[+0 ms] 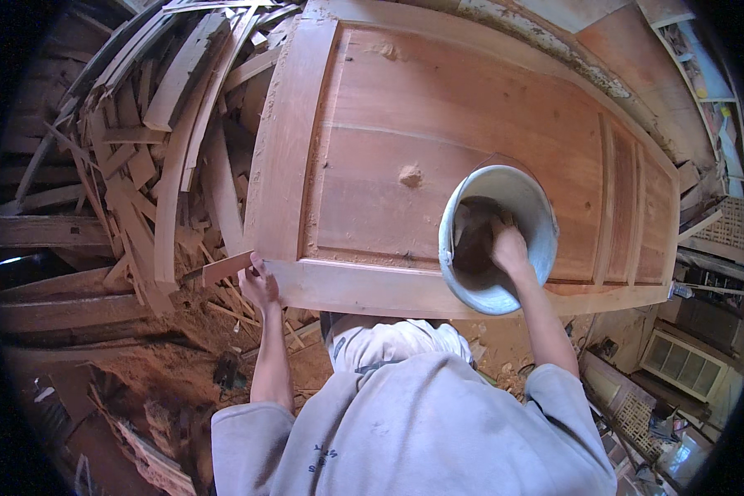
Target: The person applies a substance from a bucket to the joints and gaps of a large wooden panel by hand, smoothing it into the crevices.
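A panelled wooden door [463, 107] lies flat in front of me, with small heaps of sawdust or filler on its face. Over its near edge stands a pale metal bucket [546, 248] with a wire handle, brownish stuff inside. My right hand [509, 246] reaches down into the bucket; its fingers are partly hidden, and I cannot make out whether they hold anything. At the door's near left corner, my left hand [259, 285] pinches a thin, flat, reddish-brown rectangular piece [226, 269] that juts out to the left.
A tall jumble of wood offcuts [157, 165] is stacked left of the door. Sawdust and scraps [153, 372] cover the ground at lower left. On the right lie a framed louvred panel [682, 364] and woven lattice pieces [636, 422]. A cluttered shelf [711, 91] stands at far right.
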Tool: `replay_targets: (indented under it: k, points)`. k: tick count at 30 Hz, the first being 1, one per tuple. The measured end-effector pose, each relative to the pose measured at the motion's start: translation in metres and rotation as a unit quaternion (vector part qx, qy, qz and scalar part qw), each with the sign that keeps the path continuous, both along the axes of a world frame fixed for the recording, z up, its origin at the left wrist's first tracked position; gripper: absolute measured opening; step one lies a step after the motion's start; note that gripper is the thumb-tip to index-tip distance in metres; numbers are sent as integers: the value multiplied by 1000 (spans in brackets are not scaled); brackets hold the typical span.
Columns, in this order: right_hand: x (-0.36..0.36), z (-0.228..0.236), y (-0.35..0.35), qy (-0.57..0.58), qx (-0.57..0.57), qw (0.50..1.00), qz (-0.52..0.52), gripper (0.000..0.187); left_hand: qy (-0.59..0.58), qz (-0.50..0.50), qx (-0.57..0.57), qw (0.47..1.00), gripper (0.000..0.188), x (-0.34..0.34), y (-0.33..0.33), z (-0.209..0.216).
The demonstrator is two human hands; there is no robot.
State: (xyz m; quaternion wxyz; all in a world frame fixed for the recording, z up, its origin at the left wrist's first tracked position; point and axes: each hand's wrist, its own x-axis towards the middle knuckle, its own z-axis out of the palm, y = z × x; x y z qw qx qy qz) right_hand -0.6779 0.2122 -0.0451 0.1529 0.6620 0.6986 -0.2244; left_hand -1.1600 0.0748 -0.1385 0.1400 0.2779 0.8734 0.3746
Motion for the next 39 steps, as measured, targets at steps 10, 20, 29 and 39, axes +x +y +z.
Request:
replay_targets:
  k: [10, 20, 29, 39]
  points:
    - [-13, -23, -49, -136, -24, 990, 15, 67, 60, -6, -2, 998, 61, -2, -1, -5]
    - [-29, -22, -59, 3, -3, 1000, -30, 61, 55, -1, 9, 998, 55, 0, 1, 0]
    - [-36, -45, -70, 156, 46, 983, -90, 26, 10, -7, -14, 1000, 57, 2, 2, 2]
    - [-50, -80, -76, 223, 60, 967, -107, 23, -14, -1, 52, 999, 55, -9, -7, -24]
